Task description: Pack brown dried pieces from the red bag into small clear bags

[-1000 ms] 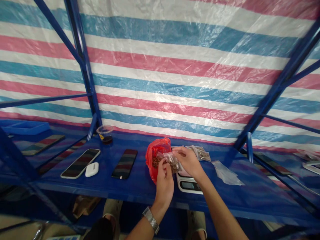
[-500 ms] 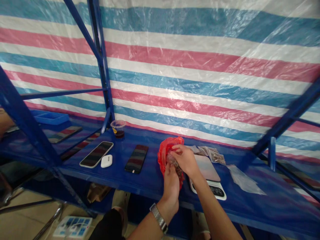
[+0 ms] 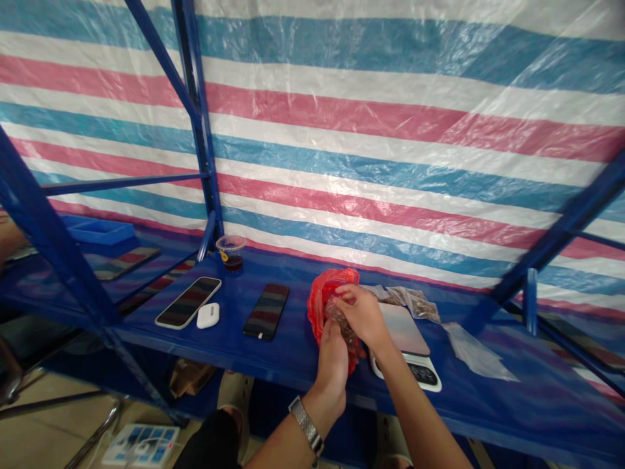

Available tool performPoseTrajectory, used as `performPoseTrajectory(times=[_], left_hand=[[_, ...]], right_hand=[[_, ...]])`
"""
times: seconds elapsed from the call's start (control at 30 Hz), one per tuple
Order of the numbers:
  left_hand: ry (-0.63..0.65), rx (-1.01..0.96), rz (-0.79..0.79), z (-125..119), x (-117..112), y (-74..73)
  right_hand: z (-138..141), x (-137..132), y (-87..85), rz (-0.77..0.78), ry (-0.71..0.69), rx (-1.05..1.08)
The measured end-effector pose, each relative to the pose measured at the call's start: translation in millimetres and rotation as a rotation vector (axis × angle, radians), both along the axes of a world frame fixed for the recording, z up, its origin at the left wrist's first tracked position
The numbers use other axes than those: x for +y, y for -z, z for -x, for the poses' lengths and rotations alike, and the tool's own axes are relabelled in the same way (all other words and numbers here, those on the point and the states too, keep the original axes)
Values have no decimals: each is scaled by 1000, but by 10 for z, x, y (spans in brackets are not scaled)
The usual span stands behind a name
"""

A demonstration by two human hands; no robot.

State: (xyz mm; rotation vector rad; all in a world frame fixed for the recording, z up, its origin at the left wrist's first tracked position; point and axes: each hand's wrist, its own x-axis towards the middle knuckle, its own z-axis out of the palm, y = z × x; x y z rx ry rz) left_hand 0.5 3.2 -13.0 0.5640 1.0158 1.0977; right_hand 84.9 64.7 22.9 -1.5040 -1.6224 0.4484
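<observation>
Striped sheeting (image 3: 371,137) hangs behind a blue shelf (image 3: 293,355) bearing a scale (image 3: 403,327). Left of the scale, the left hand (image 3: 334,357) and right hand (image 3: 364,314) pinch a small clear bag (image 3: 346,324) of brown bits (image 3: 348,335) over a red bag (image 3: 318,293). The small clear bag should be light, floppy and a little slippery, best held by its upper edges.

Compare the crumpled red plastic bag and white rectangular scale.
The red bag is crumpled; the white scale is flat, with a silvery plate.
The left hand and right hand are at the bag; neither is on the scale.
Both share the blue shelf.
</observation>
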Motion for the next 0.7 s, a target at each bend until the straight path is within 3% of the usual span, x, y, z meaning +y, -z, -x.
performPoseTrajectory(times=[0.17, 0.37, 0.53, 0.7], left_hand=[[36, -24, 19, 13, 13, 21], [15, -76, 55, 8, 69, -78], [-1, -40, 110, -29, 86, -99], [5, -69, 39, -15, 39, -84]], right_hand=[[-41, -13, 46, -3, -24, 16], [-82, -3, 127, 0, -77, 83], [-77, -30, 98, -5, -59, 89], [-96, -85, 67, 9, -61, 75]])
